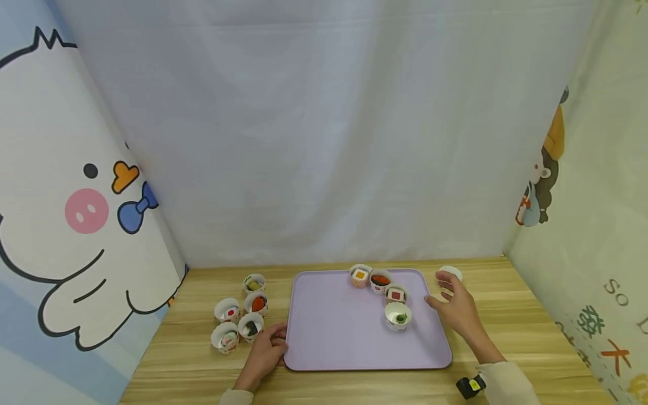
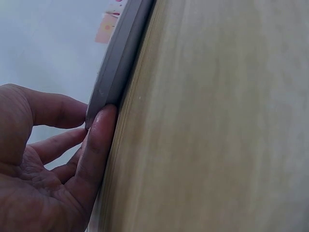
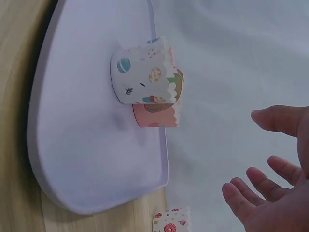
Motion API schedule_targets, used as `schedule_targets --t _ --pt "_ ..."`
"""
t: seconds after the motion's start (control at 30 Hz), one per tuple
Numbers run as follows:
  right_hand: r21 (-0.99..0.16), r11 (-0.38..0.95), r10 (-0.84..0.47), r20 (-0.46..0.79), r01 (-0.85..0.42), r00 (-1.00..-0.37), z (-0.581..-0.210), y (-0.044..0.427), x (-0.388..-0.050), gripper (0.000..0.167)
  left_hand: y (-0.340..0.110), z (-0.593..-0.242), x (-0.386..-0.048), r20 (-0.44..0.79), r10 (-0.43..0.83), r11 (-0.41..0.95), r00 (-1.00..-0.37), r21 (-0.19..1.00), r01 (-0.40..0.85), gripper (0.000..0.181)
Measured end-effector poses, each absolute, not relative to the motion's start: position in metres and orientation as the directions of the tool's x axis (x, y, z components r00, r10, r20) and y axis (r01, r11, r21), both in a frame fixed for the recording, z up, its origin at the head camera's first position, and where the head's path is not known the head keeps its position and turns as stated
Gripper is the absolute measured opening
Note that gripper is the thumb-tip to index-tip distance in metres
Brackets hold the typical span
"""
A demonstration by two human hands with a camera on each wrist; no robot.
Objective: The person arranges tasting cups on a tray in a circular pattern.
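We see a smooth tray (image 1: 334,332), which looks like matt plastic, cups (image 3: 137,77) of matt paper, a wood-grained table (image 1: 506,315), and a curtain (image 1: 304,140) of creased cloth.

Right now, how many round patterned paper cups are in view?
10 cups: five left of the lilac rectangular tray, four on it, one right of it, partly behind the right hand.

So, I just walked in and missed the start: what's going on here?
A person sits or stands at a wooden table with a purple tray. The left hand holds the tray's left edge. The right hand is by the tray's right side, holding nothing, near a single cup off the tray. Four cups stand on the tray, toward its far right part, and five more cups are grouped on the table to its left.
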State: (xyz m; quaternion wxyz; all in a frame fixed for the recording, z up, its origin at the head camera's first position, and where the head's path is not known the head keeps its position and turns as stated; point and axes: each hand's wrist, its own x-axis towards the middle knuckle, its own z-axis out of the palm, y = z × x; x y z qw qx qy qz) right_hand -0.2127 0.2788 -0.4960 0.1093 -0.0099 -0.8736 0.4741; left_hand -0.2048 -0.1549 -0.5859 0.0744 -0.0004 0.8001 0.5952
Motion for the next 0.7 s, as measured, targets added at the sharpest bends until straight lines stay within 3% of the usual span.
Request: schedule_targets --t 0.7 --pt "-0.800 0.599 0.226 0.204 -0.029 -0.952 -0.497 0.324 -0.235 0.069 -0.154 -0.587 -0.206 -0.127 0.066 0.328 -0.990 0.939 -0.099 0.057"
